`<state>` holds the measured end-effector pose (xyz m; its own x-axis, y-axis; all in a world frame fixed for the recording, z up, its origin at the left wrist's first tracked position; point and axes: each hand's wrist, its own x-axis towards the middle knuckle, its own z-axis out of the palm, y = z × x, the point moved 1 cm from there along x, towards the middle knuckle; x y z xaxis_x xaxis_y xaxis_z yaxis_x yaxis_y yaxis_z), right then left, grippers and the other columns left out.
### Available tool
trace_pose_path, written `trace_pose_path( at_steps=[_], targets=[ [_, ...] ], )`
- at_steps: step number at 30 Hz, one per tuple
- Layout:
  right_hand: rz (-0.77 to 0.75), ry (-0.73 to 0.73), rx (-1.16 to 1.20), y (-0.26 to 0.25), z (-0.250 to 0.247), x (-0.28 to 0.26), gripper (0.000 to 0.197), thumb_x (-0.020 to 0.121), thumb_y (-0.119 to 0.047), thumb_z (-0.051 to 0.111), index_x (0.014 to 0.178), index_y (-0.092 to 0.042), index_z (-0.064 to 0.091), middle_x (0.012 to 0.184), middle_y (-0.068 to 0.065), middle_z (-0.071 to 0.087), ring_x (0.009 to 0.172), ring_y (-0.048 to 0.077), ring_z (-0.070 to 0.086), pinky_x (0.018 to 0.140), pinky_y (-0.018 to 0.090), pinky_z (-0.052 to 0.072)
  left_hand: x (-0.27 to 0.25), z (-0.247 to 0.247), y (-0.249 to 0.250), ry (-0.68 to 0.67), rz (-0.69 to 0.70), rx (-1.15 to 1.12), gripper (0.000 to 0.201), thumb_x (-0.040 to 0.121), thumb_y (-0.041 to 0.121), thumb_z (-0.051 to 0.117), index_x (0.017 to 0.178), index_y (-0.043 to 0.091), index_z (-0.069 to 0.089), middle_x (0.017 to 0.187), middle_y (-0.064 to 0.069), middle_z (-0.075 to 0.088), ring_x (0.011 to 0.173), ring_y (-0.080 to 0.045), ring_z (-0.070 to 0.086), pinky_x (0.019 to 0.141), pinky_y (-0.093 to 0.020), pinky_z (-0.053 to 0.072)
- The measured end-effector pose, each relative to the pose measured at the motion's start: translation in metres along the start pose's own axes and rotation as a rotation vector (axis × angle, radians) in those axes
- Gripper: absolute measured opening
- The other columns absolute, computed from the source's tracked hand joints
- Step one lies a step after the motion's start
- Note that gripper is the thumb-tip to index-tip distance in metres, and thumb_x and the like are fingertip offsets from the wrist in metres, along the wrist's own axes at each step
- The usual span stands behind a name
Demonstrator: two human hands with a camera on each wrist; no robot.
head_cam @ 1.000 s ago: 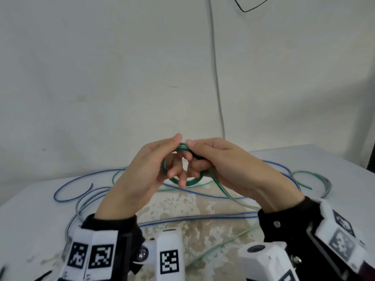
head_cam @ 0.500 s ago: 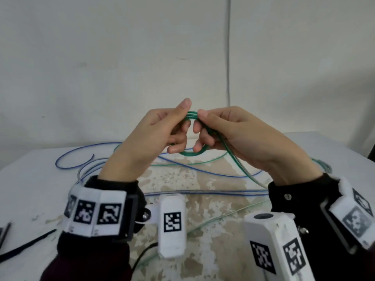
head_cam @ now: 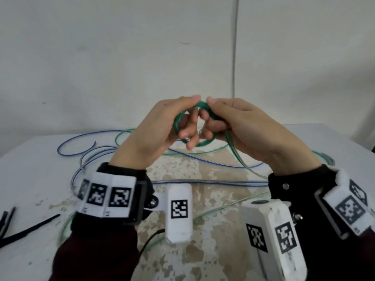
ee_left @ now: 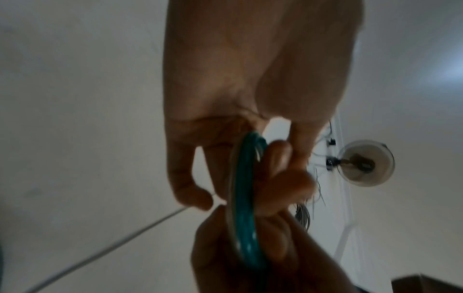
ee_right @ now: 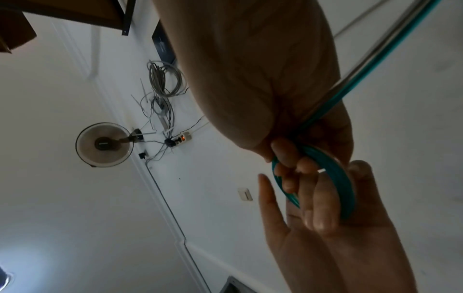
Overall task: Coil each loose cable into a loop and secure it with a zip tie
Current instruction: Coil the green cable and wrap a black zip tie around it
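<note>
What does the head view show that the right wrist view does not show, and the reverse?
Only the head view shows the table, the blue cable lying on it, and the black zip ties at its left edge. Only the right wrist view shows a wall fan and a hanging bundle of grey wires. Both show the left hand and right hand holding the green cable coil, with its loose tail running off past the right hand.

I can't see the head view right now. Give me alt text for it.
Both hands, left and right, hold a small green cable coil above a white table, its tail trailing down under the right hand. Loose blue cable lies on the table behind; black zip ties lie at the left edge.
</note>
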<state>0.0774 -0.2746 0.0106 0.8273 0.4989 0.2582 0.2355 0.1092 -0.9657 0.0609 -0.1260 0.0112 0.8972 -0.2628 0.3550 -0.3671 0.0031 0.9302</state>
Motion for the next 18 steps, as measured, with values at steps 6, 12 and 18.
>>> trace_pose_path(
  at_steps=[6,12,18],
  targets=[
    [0.038,-0.009,0.032,0.000,0.005,0.002,0.040,0.104,-0.026,0.031,0.083,-0.007,0.060,0.059,0.003,0.058,0.073,0.019,0.063,0.081,0.035,0.058,-0.003,-0.006,0.003,0.129,0.134,0.187,0.038,0.102,0.024,0.040,0.066,0.010,0.040,0.053,-0.007,0.033,0.042,-0.011,0.023,0.043,-0.017,0.024],
    [0.026,-0.075,0.090,-0.005,-0.004,-0.003,0.036,0.104,-0.021,0.028,0.082,-0.009,0.053,0.058,-0.001,0.050,0.073,0.017,0.060,0.079,0.027,0.055,0.001,0.003,0.004,0.153,0.091,-0.004,0.043,0.101,0.023,0.039,0.060,0.011,0.033,0.043,0.005,0.025,0.037,-0.015,0.026,0.043,-0.017,0.031],
    [0.066,-0.047,-0.106,0.000,0.003,0.000,0.038,0.103,-0.029,0.033,0.081,-0.011,0.058,0.062,-0.001,0.057,0.070,0.013,0.059,0.073,0.031,0.057,-0.003,-0.006,0.002,0.014,-0.007,0.060,0.042,0.100,0.027,0.039,0.062,0.012,0.036,0.052,-0.005,0.019,0.041,-0.014,0.021,0.044,-0.020,0.023]
  ],
)
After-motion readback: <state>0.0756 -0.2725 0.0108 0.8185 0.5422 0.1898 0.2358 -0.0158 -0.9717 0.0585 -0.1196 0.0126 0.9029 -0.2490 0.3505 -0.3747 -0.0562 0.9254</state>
